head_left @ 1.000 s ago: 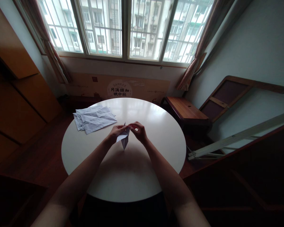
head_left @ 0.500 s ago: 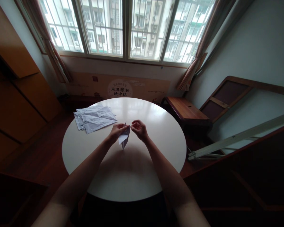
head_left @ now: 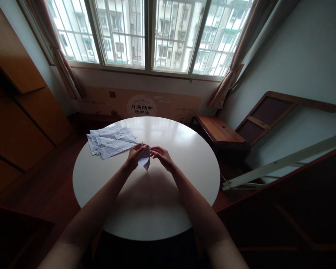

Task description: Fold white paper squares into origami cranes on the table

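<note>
A folded piece of pale paper (head_left: pixel 143 162) with pointed ends stands out above the middle of the table. My left hand (head_left: pixel 134 154) is closed on its upper left part, thumb on the near side. On the other side of the paper, my right hand (head_left: pixel 162 157) has its fingers stretched toward the paper's upper edge. Its fingertips are right beside the paper; whether they touch it I cannot tell. The left fingers behind the paper are partly hidden.
A round white table (head_left: pixel 156 220) is under my hands. Several creased paper sheets (head_left: pixel 112 144) lie in a loose pile at its far left. Beyond the table's right edge is a low wooden bench (head_left: pixel 222 129), and a barred window (head_left: pixel 126 33) spans the far wall.
The folded paper has shifted slightly left and turned in my left hand. My right hand has gone from a pinch at the paper's tip to fingers reaching out flatter.
</note>
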{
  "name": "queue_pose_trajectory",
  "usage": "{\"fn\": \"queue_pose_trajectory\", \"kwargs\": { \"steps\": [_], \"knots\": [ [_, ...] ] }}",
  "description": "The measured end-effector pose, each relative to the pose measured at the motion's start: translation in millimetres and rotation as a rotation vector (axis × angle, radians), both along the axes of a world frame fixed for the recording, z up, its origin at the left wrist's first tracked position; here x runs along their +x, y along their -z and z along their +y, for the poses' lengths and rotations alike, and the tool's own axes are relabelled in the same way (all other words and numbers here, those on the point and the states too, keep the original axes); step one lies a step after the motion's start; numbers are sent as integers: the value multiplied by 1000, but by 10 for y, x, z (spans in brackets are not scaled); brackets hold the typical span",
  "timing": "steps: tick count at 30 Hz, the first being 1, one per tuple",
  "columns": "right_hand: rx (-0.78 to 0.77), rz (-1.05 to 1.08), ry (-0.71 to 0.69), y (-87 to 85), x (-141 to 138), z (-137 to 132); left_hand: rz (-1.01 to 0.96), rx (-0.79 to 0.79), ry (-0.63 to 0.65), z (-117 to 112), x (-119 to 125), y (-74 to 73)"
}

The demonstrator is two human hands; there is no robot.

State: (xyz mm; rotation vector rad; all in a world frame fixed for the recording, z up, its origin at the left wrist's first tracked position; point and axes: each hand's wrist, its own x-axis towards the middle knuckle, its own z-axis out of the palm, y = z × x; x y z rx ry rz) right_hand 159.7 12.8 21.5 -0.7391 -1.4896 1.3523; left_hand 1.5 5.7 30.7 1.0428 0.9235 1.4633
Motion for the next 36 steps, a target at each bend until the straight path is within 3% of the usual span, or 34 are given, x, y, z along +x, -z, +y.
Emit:
{"fn": "queue_pose_trajectory", "kwargs": {
  "steps": [7,11,14,19,22,25,30,36],
  "knots": [
    [-147,-45,-301,21,34,-49,-90,-6,-37,9,-27,-42],
    [-113,-105,-400,41,18,-69,-99,-25,34,4,-54,-49],
    [-57,-109,-248,110,-6,2,-127,-28,97,13,-25,-34],
    [187,-92,220,208,68,181,-118,-16,209,62,22,50],
    [330,-190,447,212,152,218,-41,-199,284,79,3,124],
    [358,-234,588,201,193,215,31,-322,377,69,-12,166],
    [240,-147,618,199,153,229,90,-299,372,38,8,147],
    [-121,208,432,187,91,259,160,-203,211,55,-9,153]
  ]
}}
